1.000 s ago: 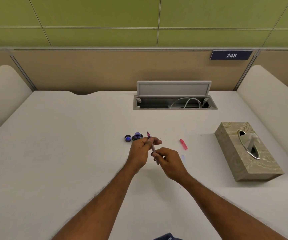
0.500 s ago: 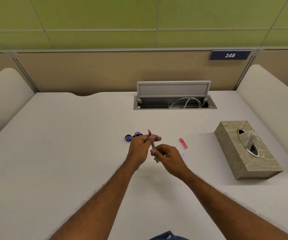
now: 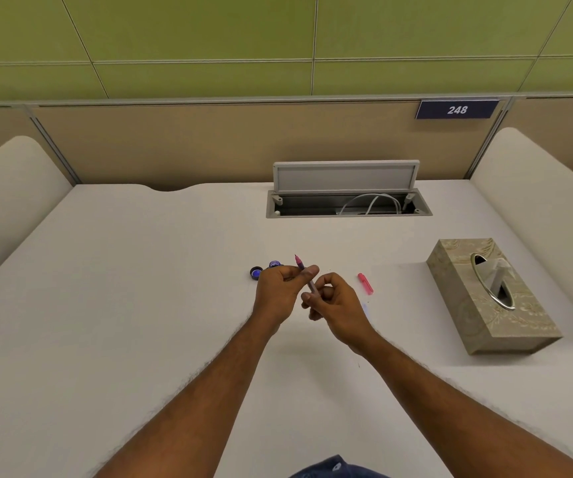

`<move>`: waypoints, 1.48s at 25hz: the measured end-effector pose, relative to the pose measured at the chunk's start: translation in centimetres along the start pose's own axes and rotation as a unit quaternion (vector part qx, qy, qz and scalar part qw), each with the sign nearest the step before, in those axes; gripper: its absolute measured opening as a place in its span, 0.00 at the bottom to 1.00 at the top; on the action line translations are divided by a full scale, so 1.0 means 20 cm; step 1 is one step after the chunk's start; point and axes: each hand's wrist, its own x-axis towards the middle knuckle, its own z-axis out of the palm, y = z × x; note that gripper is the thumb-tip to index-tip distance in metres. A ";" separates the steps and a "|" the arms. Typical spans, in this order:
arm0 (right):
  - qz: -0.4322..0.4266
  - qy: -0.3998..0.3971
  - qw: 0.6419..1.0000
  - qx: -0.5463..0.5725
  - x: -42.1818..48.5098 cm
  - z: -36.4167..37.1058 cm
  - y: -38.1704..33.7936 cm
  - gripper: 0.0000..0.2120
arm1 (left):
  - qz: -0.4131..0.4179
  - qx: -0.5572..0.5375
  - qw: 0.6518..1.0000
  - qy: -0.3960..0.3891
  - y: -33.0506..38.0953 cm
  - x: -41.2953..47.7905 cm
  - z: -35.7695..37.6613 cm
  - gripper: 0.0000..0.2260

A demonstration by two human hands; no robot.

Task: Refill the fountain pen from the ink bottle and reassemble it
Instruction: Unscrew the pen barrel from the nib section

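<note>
My left hand pinches the upper part of the fountain pen, whose pink nib end points up and away. My right hand grips the pen's lower end, fingers curled round it. Just behind my left hand stands the small ink bottle, mostly hidden by the knuckles, with its dark blue cap lying to its left. A pink pen part lies on the white desk to the right of my right hand. A faint clear piece lies beside my right wrist.
A beige tissue box stands at the right. An open cable hatch with white cables sits at the back of the desk. Padded side panels flank the desk on both sides.
Both hands have stayed at the same spot on the pen. The fingers of my right hand have shifted slightly round its lower end.
</note>
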 end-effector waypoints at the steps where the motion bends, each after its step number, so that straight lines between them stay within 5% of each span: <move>1: 0.000 -0.003 1.000 -0.005 0.00 0.00 0.00 0.10 | 0.000 -0.002 1.000 0.005 0.00 0.00 0.00 0.13; 24: -0.014 0.044 0.999 -0.005 0.00 0.04 0.02 0.09 | -0.016 -0.001 0.999 0.034 0.01 0.03 0.06 0.15; 30: -0.025 0.049 0.998 -0.001 0.00 0.05 0.02 0.17 | -0.052 -0.003 0.999 -0.008 -0.01 0.04 0.07 0.26; 33: -0.029 0.061 0.998 0.006 -0.01 0.05 0.00 0.16 | -0.028 -0.038 0.996 -0.070 -0.02 0.03 0.05 0.17; 37: -0.016 0.052 0.998 0.028 -0.01 0.03 -0.01 0.13 | 0.014 -0.020 0.999 -0.046 -0.03 0.02 0.02 0.11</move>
